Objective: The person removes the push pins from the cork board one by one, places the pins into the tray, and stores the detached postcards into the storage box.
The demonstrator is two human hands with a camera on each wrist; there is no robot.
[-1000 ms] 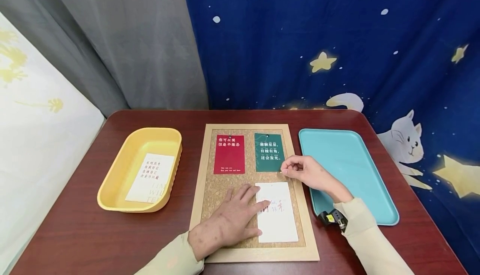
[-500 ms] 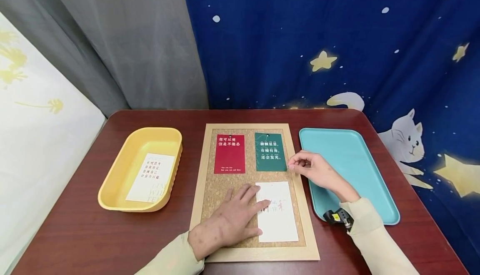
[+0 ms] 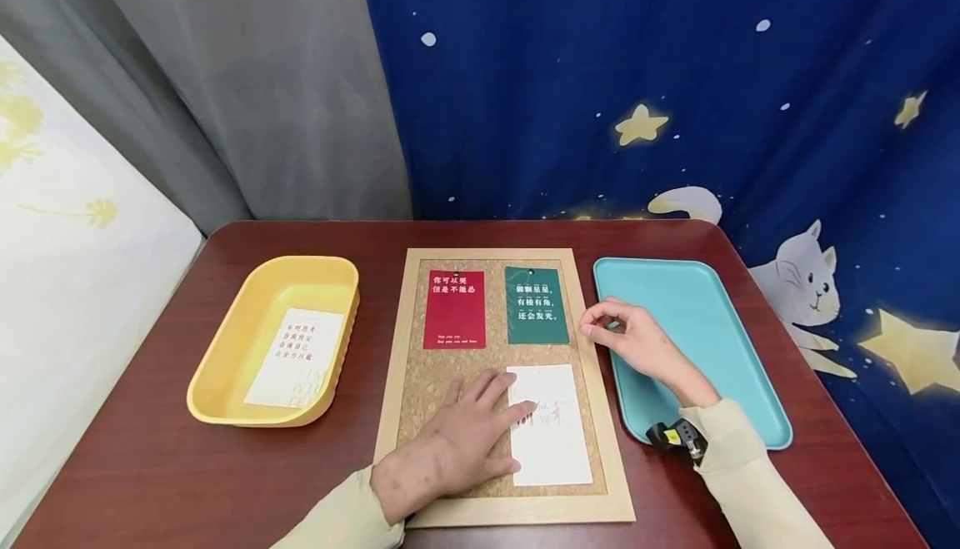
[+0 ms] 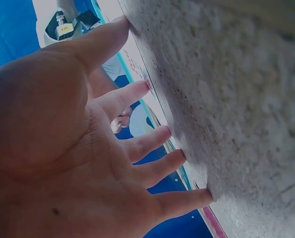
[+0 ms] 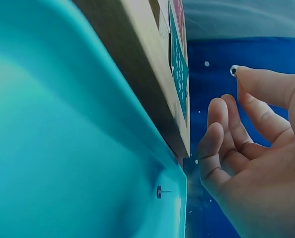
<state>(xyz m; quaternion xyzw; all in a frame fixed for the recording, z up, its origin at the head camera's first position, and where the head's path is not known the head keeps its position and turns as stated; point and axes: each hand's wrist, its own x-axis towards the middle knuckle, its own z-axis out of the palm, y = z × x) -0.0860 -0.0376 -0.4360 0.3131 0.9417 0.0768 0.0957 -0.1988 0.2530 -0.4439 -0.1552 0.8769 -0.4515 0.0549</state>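
In the head view, my left hand [image 3: 457, 445] rests with spread fingers on the corkboard [image 3: 442, 374], its fingertips on the left part of a white card [image 3: 558, 453]. The left wrist view shows those fingertips against the cork. My right hand [image 3: 637, 345] is raised over the board's right frame and the left rim of the tray. Between its thumb and forefinger it pinches a small round thumbtack [image 5: 234, 71], seen in the right wrist view. Above the white card, a red card [image 3: 455, 311] and a green card [image 3: 537, 307] each have a dark tack at the top.
To the right lies a turquoise tray [image 3: 690, 316]; a dark-headed thumbtack [image 5: 159, 192] shows inside it in the right wrist view. At the left stands a yellow basket [image 3: 270, 303] holding another white card [image 3: 296, 357]. Curtains hang behind the brown table [image 3: 120, 466].
My right hand has moved right, from the lower right corner of the green card to over the board's right frame. The left hand and the cards stay in place.
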